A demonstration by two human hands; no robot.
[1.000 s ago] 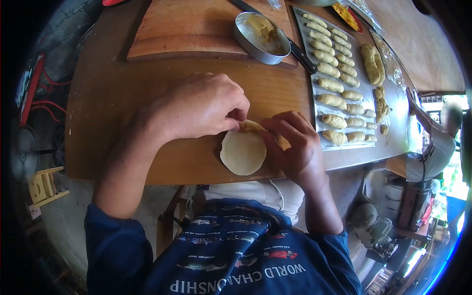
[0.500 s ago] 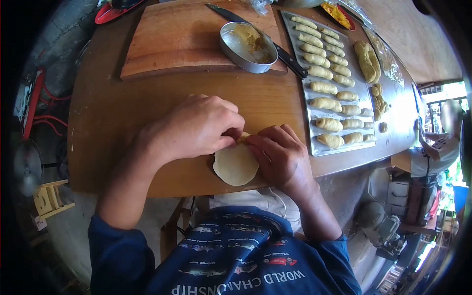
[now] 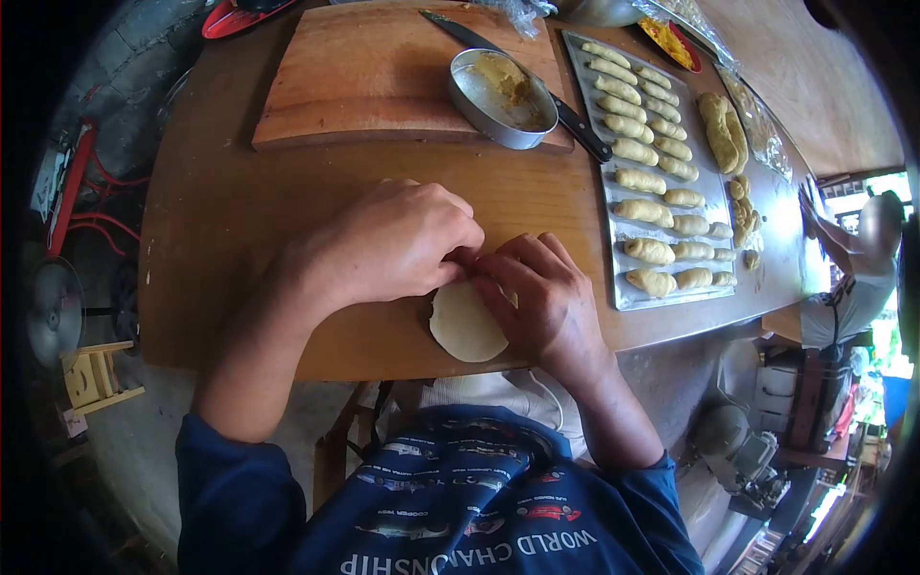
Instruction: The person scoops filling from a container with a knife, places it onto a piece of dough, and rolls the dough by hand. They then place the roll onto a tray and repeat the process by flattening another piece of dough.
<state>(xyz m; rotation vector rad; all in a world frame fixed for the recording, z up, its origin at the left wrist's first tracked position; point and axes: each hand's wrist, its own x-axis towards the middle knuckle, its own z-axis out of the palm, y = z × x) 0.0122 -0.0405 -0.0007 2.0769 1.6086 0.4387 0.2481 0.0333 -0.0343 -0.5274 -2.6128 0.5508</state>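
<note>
A thin, flat round of dough (image 3: 464, 327) lies on the wooden table close to its front edge. My left hand (image 3: 407, 240) pinches the far edge of this round, its fingertips curled down. Right beside it, my right hand (image 3: 539, 292) has its fingers closed on the same far edge, with the thumb lying over the dough. The two sets of fingertips nearly meet and hide the edge between them. Beyond my hands stands a round metal tin (image 3: 505, 100) with yellowish-brown filling inside, partly on the cutting board.
A wooden cutting board (image 3: 355, 86) and a knife (image 3: 575, 125) lie at the back. A metal tray (image 3: 628, 292) of rolled dough pieces is on the right, with a larger dough lump (image 3: 721, 132) beyond. Another person (image 3: 853, 278) is at the far right.
Both hands stay at the far edge of the dough, and the bit of filling seen between the fingertips is now covered. The whole view has shifted slightly.
</note>
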